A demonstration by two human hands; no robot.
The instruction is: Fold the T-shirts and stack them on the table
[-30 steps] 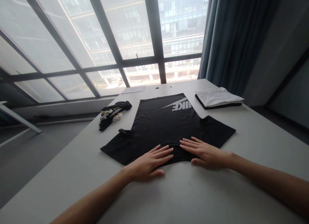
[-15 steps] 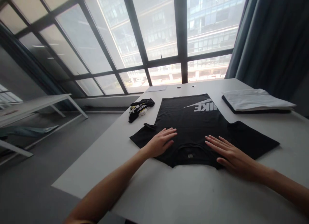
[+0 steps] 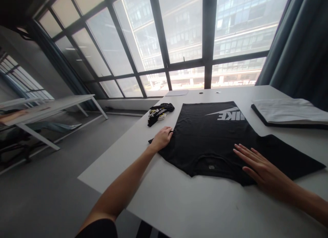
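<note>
The black T-shirt (image 3: 210, 139) is laid out flat on the white bench (image 3: 194, 204), its collar (image 3: 211, 167) turned towards the person and its hem towards the window. By the left hand (image 3: 162, 138), the edge where the left-side sleeve meets the body appears to be pinched: the fingers are curled in on the cloth, and most of that sleeve is hidden beneath them. The right hand (image 3: 261, 166) is held palm down over the shoulder between the collar and the right-side sleeve (image 3: 292, 159), its fingers stretched out and gripping nothing; whether the cloth is pressed by them cannot be told.

The step in hand is judged to be the straightening of the sleeve edge. It is best done with a light pinch, the bunched cloth being drawn outwards while the opposite shoulder is weighted by the flat palm, so that the body is not dragged askew. If the pull is made too hard, the neckline may be skewed and creases sent across the white print (image 3: 230, 115). The crumpled garment (image 3: 160, 114), close beyond the left hand, is best left untouched.
</note>
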